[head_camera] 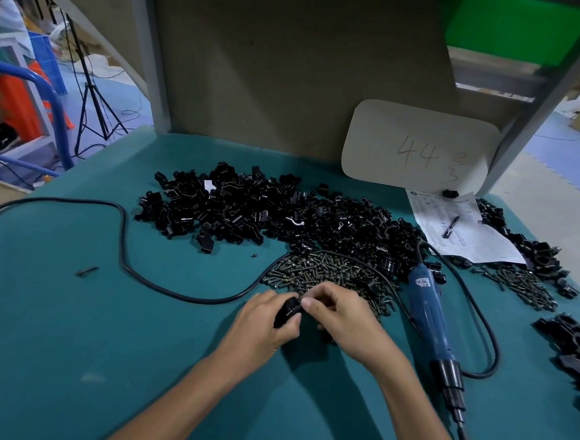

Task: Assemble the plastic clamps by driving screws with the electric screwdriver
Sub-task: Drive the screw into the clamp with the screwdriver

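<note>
Head view: clamp (287, 311) gripped between left hand (263, 322) and right hand (341, 317).

Table cover (67, 341): matt teal cloth. Left of the electric screwdriver (428, 308) (smooth blue plastic body): glossy black plastic clamp parts (248, 210), dull dark metal screws (313, 266). Behind it: white paper sheet (469, 232), matt beige card (417, 146).

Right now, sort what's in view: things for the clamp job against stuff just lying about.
Job: clamp, gripped by the left hand, with the right hand pinching at it; parts pile; screws; screwdriver, lying unheld.

Lying about: paper; pen on it; card marked 44; tripod on the floor.
</note>
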The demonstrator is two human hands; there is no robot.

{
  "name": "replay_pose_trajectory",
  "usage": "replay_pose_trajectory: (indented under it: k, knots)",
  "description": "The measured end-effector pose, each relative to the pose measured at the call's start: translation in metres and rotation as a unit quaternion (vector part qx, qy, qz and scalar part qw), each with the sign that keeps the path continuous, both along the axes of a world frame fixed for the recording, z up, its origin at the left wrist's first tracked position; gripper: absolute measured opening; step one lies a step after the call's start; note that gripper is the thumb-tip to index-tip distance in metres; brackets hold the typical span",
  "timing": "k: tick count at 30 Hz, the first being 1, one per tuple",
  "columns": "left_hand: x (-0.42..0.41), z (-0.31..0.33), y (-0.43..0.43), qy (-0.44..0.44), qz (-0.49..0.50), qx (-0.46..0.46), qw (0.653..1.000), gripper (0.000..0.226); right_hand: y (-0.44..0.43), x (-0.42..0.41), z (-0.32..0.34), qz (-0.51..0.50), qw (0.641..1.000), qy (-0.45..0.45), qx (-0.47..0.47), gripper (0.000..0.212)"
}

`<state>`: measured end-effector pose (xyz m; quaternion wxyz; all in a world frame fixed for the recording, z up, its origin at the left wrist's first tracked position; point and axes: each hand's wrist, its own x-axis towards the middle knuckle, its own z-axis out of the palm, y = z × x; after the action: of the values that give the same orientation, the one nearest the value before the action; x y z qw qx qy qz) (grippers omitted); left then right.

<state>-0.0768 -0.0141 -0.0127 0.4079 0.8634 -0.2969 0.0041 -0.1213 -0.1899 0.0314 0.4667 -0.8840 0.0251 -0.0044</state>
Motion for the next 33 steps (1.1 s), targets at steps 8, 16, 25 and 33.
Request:
replay_pose_trajectory:
  k: [8, 16, 25, 33]
  knots:
    - [0.0, -0.003, 0.001, -0.007, -0.011, 0.022, 1.0, 0.031, -0.003, -0.003, 0.007, 0.016, 0.983, 0.021, -0.182, 0.035]
    - [-0.003, -0.007, 0.0, -0.028, 0.021, 0.033, 0.999, 0.038, -0.12, -0.058, 0.005, -0.289, 0.881, 0.162, -0.337, 0.078]
    - [-0.006, -0.003, -0.001, -0.076, -0.01, 0.125, 0.989, 0.04, -0.114, -0.059, 0.006, -0.312, 0.876, -0.009, 0.368, 0.051]
    - [-0.006, -0.002, 0.0, -0.079, -0.028, 0.146, 0.986, 0.042, -0.067, -0.04, -0.009, -0.323, 0.746, -0.089, 0.575, 0.054]
